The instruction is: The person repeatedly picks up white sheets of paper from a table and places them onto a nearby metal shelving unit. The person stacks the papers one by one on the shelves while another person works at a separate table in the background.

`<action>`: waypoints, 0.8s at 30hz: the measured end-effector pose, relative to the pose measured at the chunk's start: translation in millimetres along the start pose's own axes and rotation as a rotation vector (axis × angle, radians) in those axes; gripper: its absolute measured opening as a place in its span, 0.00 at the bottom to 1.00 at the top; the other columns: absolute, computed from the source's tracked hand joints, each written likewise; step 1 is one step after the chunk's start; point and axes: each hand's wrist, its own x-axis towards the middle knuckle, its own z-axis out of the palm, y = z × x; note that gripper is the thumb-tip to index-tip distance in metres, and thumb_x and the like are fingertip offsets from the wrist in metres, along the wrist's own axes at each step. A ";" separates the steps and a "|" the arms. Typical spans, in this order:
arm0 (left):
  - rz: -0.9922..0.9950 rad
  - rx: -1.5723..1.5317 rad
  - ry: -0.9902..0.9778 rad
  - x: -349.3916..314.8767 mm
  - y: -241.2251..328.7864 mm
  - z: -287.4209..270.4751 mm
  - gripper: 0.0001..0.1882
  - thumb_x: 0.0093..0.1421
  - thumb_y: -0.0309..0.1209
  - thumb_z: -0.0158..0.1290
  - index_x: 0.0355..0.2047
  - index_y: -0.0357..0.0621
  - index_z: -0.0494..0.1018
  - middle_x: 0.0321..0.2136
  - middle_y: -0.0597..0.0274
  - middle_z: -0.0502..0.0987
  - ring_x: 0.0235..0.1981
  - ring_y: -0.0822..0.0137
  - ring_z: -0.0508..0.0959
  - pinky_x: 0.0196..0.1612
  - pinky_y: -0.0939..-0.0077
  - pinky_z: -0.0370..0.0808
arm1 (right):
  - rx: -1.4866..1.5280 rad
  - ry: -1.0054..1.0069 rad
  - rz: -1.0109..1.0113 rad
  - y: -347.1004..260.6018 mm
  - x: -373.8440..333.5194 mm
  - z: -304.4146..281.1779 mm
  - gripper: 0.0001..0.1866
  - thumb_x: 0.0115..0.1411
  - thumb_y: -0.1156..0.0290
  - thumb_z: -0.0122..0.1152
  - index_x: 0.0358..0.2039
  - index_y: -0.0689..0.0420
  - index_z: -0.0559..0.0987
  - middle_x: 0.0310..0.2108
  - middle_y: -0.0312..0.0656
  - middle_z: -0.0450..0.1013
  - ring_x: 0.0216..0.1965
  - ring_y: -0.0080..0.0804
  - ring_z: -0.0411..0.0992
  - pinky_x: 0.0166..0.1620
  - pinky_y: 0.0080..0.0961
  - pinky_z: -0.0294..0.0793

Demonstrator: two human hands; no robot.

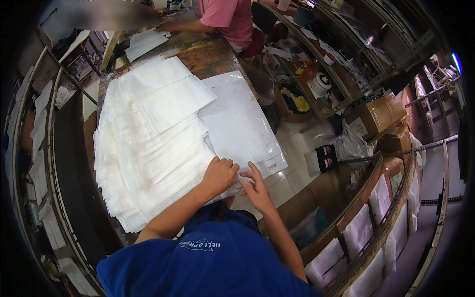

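Note:
A clear plastic sheet or sleeve (232, 116) with white paper under it lies on the right side of the worktable. My left hand (221, 174) rests at its near edge, fingers curled closed; what they hold, if anything, is hidden. Just to the right, over the same near edge, my right hand (256, 188) has its fingers apart, with the index finger stretched out. To the left of both hands, a large fanned spread of thin white sheets (148, 133) covers much of the table, overlapping the plastic's left side. My left forearm crosses over the spread's near corner.
Across the worn wooden table (208, 57), a person in a pink shirt (220, 15) reaches toward some papers (146, 43). Metal shelving flanks both sides. Cardboard boxes (378, 116) stand at right, and a rack with white packets (358, 227) is close by my right arm.

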 end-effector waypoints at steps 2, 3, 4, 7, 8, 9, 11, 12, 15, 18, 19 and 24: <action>0.042 -0.032 0.082 -14.4 17.5 -12.5 0.04 0.49 0.32 0.53 0.24 0.46 0.72 0.25 0.62 0.73 0.30 0.63 0.74 0.34 0.65 0.66 | -0.022 0.077 0.031 16.8 -0.3 0.2 0.17 0.64 0.69 0.53 0.52 0.61 0.69 0.33 0.42 0.74 0.28 0.23 0.73 0.30 0.19 0.73; 0.069 -0.049 0.122 -20.4 25.6 -18.3 0.04 0.49 0.32 0.53 0.24 0.46 0.72 0.26 0.62 0.73 0.31 0.63 0.73 0.34 0.66 0.66 | -0.031 0.122 0.044 24.0 -2.6 -0.5 0.16 0.64 0.69 0.53 0.50 0.62 0.72 0.32 0.41 0.75 0.28 0.22 0.73 0.30 0.19 0.73; 0.074 -0.126 0.186 -28.3 32.3 -21.1 0.05 0.49 0.31 0.54 0.26 0.45 0.73 0.27 0.62 0.71 0.32 0.63 0.71 0.33 0.66 0.65 | -0.035 0.187 0.036 20.8 -9.6 2.7 0.13 0.64 0.69 0.53 0.47 0.62 0.73 0.31 0.41 0.75 0.27 0.22 0.73 0.30 0.19 0.72; 0.213 -0.323 0.270 -56.7 51.5 -33.0 0.09 0.48 0.27 0.57 0.32 0.43 0.73 0.28 0.60 0.71 0.30 0.59 0.72 0.34 0.65 0.67 | -0.006 0.359 0.004 11.2 -36.8 8.3 0.09 0.64 0.70 0.54 0.40 0.62 0.75 0.29 0.39 0.75 0.26 0.20 0.71 0.30 0.18 0.72; 0.258 -0.433 0.202 -67.9 58.3 -29.9 0.09 0.50 0.28 0.56 0.33 0.43 0.73 0.29 0.60 0.71 0.30 0.59 0.72 0.34 0.65 0.68 | 0.033 0.391 -0.012 13.0 -46.3 8.0 0.08 0.63 0.71 0.54 0.39 0.62 0.75 0.29 0.38 0.74 0.26 0.19 0.71 0.30 0.18 0.72; 0.305 -0.544 0.130 -78.5 66.8 -24.3 0.08 0.53 0.29 0.55 0.33 0.42 0.73 0.30 0.60 0.72 0.30 0.59 0.73 0.34 0.65 0.70 | 0.072 0.426 -0.030 14.5 -56.7 7.1 0.07 0.63 0.72 0.55 0.38 0.62 0.75 0.28 0.37 0.74 0.26 0.19 0.71 0.30 0.17 0.71; 0.183 -0.893 -0.200 -100.1 75.6 -3.2 0.10 0.57 0.33 0.51 0.36 0.41 0.72 0.33 0.60 0.73 0.29 0.59 0.74 0.35 0.66 0.73 | 0.162 0.492 -0.061 15.6 -82.9 11.8 0.05 0.63 0.73 0.54 0.37 0.61 0.74 0.28 0.35 0.73 0.26 0.19 0.70 0.30 0.17 0.71; -0.003 -1.115 -0.460 -110.1 75.6 19.0 0.12 0.60 0.36 0.49 0.38 0.41 0.72 0.35 0.59 0.74 0.30 0.59 0.75 0.36 0.67 0.74 | 0.207 0.522 -0.078 16.6 -96.8 15.1 0.05 0.62 0.74 0.54 0.37 0.60 0.74 0.28 0.35 0.72 0.26 0.18 0.70 0.30 0.17 0.71; -0.723 -2.006 -0.686 -110.2 79.3 42.5 0.23 0.65 0.45 0.41 0.52 0.41 0.66 0.47 0.54 0.74 0.48 0.58 0.73 0.54 0.59 0.68 | 0.308 0.597 -0.059 26.8 -149.6 25.4 0.05 0.62 0.76 0.53 0.39 0.60 0.72 0.29 0.34 0.70 0.27 0.19 0.69 0.31 0.17 0.71; -0.785 -2.715 -0.396 -113.6 49.0 88.8 0.29 0.65 0.49 0.38 0.58 0.41 0.63 0.52 0.49 0.70 0.52 0.51 0.71 0.57 0.52 0.67 | 0.179 0.650 -0.074 48.2 -206.4 35.4 0.06 0.60 0.78 0.52 0.39 0.60 0.71 0.31 0.35 0.70 0.28 0.19 0.69 0.33 0.18 0.71; -0.796 -2.720 -0.400 -111.3 46.6 87.1 0.29 0.65 0.49 0.37 0.58 0.41 0.62 0.53 0.49 0.69 0.53 0.50 0.71 0.57 0.51 0.67 | 0.151 0.665 -0.077 56.9 -223.3 38.2 0.06 0.60 0.79 0.52 0.38 0.60 0.71 0.31 0.35 0.70 0.28 0.19 0.69 0.33 0.17 0.71; -0.687 -2.778 -0.520 -107.0 47.0 80.8 0.32 0.66 0.49 0.34 0.63 0.42 0.57 0.60 0.48 0.62 0.59 0.48 0.65 0.60 0.50 0.63 | -0.013 0.839 -0.042 78.6 -269.7 53.6 0.06 0.58 0.80 0.53 0.37 0.61 0.73 0.32 0.33 0.70 0.31 0.17 0.67 0.36 0.16 0.69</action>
